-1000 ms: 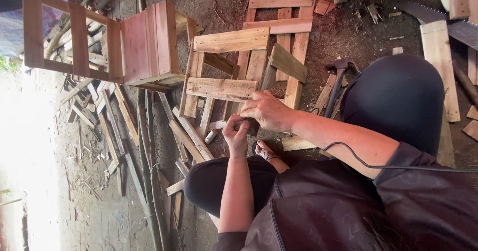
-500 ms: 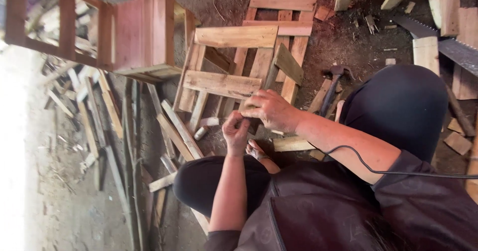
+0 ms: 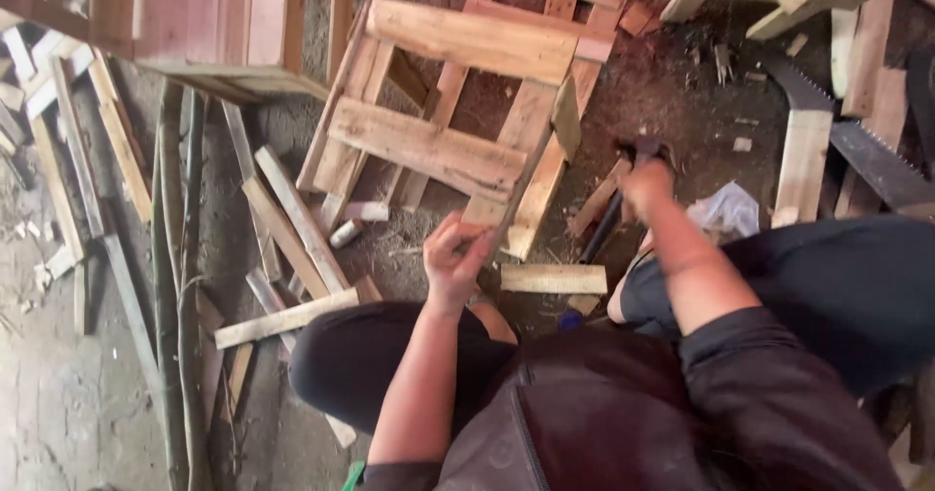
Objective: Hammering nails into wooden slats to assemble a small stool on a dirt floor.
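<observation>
Two hands are out over a dirt floor (image 3: 682,92) strewn with offcuts, and we start with the biggest piece: a pale slatted wooden frame (image 3: 438,150) lying flat on the ground in front of our knees. Beyond it, upper left, stands a reddish wooden crate (image 3: 209,23). Off to the right lies a handsaw (image 3: 857,145), teeth showing, well apart from us. Next, a short wooden block (image 3: 553,278) rests on the floor between our hands. Our right hand (image 3: 648,181) is wrapped tight round the dark handle of a hammer (image 3: 609,220), just beside the frame's near edge. Our left hand (image 3: 456,257) pinches something small at that edge; we cannot tell what.
</observation>
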